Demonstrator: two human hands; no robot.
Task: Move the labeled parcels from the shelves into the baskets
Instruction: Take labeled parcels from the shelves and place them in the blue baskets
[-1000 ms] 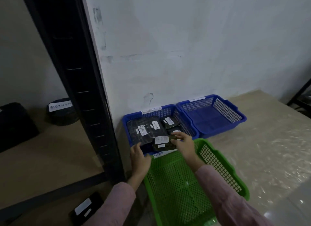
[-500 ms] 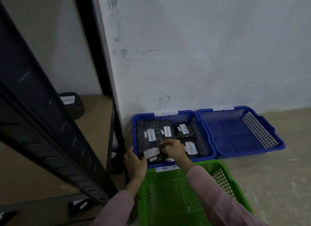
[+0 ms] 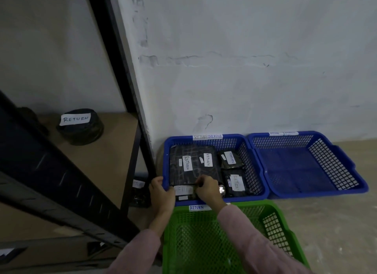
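At front wall of blue basket (image 3: 179, 138) (tag RETURNOVERDUE): small parcel (image 3: 184, 192), pinched by right hand (image 3: 208, 189); left hand (image 3: 162, 194) curls over rim corner. Risk: parcel wedged vs. big parcel (image 3: 195, 171), may snag, tip over rim into green basket (image 3: 204, 233) tagged RETURN; poss. mis-sort.

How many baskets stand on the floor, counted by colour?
Blue baskets: 2
Green baskets: 1
Total: 3
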